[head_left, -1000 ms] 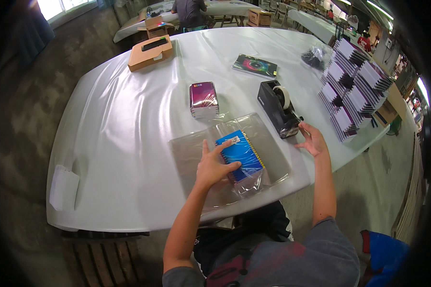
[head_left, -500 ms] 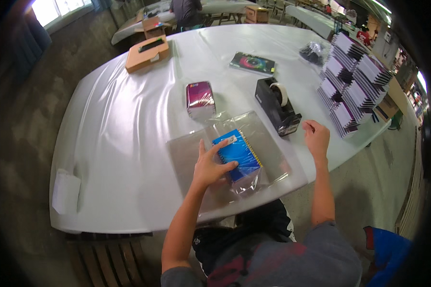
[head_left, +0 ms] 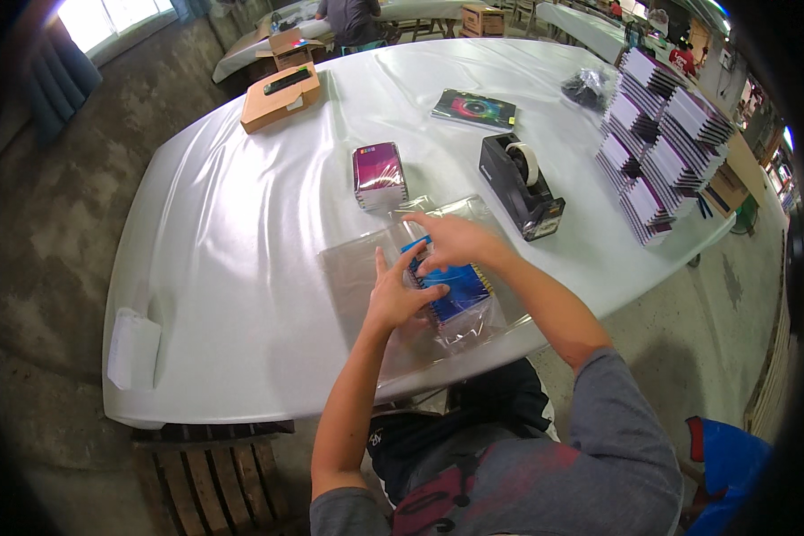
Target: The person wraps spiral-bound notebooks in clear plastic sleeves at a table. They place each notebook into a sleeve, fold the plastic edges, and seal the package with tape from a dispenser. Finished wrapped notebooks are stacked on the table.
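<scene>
A blue spiral notebook (head_left: 464, 293), covered by clear plastic wrap, lies slanted near the table's front edge. My left hand (head_left: 398, 295) rests on its left side, fingers and thumb spread. Over the upper end reaches my right hand (head_left: 456, 239), with one finger stretched left and other fingertips lower, touching the wrap close to my left fingers. No held object shows in it. Beneath the notebook is a flat clear plastic sheet (head_left: 353, 268). A black tape dispenser (head_left: 518, 192) with a pale roll stands just beyond my right forearm.
A stack of purple-covered notebooks (head_left: 380, 174) stands behind the sheet. Tall piles of spiral notebooks (head_left: 657, 152) rise at the right. Farther back are a dark-covered book (head_left: 475, 109), a black bundle in plastic (head_left: 587, 87) and a cardboard box (head_left: 281, 96). White paper (head_left: 134, 348) lies left.
My right hand has moved left from beside the tape dispenser to the top of the blue notebook, its closed fingers now apart. My left hand keeps its place on the notebook.
</scene>
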Demonstrator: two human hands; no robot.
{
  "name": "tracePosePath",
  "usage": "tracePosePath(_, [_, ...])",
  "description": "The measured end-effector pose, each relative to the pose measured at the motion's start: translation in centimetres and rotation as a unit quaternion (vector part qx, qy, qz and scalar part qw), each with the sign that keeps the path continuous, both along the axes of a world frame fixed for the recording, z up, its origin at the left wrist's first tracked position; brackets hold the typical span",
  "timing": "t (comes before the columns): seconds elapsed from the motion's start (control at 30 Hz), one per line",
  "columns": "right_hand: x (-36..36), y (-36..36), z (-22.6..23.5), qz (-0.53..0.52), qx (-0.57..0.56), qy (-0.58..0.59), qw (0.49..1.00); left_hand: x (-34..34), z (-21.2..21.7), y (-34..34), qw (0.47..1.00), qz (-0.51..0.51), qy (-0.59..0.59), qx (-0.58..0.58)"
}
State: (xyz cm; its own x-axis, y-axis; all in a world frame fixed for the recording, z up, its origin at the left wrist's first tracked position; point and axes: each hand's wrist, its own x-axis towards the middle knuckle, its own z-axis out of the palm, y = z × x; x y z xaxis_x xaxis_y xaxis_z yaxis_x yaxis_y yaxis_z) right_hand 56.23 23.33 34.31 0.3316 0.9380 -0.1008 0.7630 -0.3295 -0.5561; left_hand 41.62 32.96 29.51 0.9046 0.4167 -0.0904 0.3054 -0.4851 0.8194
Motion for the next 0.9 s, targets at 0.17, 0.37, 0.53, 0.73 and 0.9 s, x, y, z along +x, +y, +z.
tracePosePath(0.17, [-0.6, -0.5, 1.2, -0.096, -0.082, -0.161, 0.979, 0.0, 0.2, -0.1, 0.998, 0.020, 0.020, -0.062])
tracePosePath(0.37, [2.4, -4.7, -3.4, -0.132, -0.109, -0.029, 0.985, 0.6, -2.8, 0.3, 1.000, -0.003, -0.022, 0.011])
tracePosePath(0.53, [0.4, -5.9, -6.0, -0.093, 0.095, 0.248, 0.959, -0.3, -3.7, -2.4, 0.947, 0.026, -0.190, -0.258])
tracePosePath(0.73, [-3.4, -8.3, -2.1, -0.016, 0.275, 0.464, 0.842, -2.8, 2.0, -7.3, 0.904, 0.051, -0.406, -0.124])
tracePosePath(0.9, [-3.9, -8.3, -5.0, 0.000, 0.280, 0.319, 0.906, -2.2, -0.6, -7.4, 0.915, 0.106, -0.361, -0.145])
